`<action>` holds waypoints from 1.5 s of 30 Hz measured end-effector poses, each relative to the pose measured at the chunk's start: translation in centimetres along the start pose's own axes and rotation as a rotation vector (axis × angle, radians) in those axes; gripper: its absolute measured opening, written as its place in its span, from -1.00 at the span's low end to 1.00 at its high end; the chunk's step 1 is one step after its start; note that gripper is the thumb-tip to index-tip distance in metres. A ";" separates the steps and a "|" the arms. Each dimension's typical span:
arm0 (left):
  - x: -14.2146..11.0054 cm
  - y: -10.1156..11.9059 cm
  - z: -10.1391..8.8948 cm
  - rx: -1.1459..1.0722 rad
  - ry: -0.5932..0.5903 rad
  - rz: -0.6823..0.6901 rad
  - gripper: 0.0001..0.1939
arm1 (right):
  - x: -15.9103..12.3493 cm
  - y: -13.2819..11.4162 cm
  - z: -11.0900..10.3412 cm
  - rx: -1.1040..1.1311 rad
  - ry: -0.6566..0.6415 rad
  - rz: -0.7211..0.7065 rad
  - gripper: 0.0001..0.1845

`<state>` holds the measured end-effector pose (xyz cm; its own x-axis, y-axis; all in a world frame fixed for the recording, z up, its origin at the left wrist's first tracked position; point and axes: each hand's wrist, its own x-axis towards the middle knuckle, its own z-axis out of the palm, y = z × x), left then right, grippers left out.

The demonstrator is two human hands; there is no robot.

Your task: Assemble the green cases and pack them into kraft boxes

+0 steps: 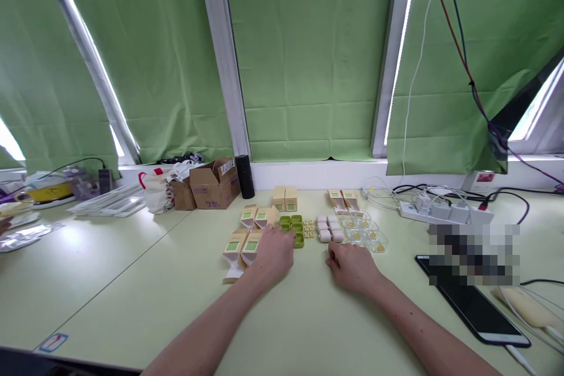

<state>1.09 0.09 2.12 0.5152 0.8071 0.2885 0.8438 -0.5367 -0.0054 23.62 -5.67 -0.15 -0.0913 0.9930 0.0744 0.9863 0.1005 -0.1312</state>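
My left hand (274,251) reaches over the near left part of the green compartmented pieces (297,219), fingers apart, fingertips touching or just above them. Beside it stand folded brown paper boxes with green windows (233,245), partly covered by that hand. My right hand (355,265) rests on the table with its fingers curled in; anything inside them is hidden. Just ahead of it sit rounded pale pink-white pieces (325,236) in two columns. Small yellowish pieces (309,230) lie between these and the green ones. To their right are clear plastic cups (376,241) with yellow bits inside.
More brown paper boxes (285,198) stand farther back. A cardboard box (214,183) and a black cylinder (244,177) are at the back left. On the right lie a power strip (445,212) with cables and a phone (480,308). Another person's hand (5,224) shows at the left edge.
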 end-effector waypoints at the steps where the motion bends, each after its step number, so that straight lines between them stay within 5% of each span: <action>1: -0.1 0.0 0.2 0.028 -0.020 -0.004 -0.77 | 0.0 0.0 0.0 -0.003 0.002 0.000 -0.86; 12: -0.4 0.1 1.7 0.060 -0.030 0.019 -0.79 | -0.2 -0.4 -0.3 -0.011 0.007 0.003 -0.84; 18: -0.9 0.9 2.1 0.003 0.056 0.077 -0.78 | -0.2 -0.6 -0.3 0.068 0.039 0.026 -0.89; 28: -2.1 3.0 1.7 0.061 0.157 0.212 -0.80 | 0.0 -0.2 0.7 0.358 0.243 -0.098 -0.67; 36: -2.5 3.3 1.6 -0.001 0.323 0.324 -0.74 | 0.6 -0.1 1.7 0.608 0.288 -0.176 -0.58; 45: -2.4 3.0 0.8 -0.324 0.574 0.257 -0.73 | 0.3 -0.3 1.0 0.870 0.409 -0.175 -0.56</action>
<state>2.46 -3.26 0.66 0.4563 0.4355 0.7760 0.5728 -0.8111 0.1184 23.15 -5.32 -1.12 -0.0099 0.8784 0.4779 0.5023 0.4176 -0.7572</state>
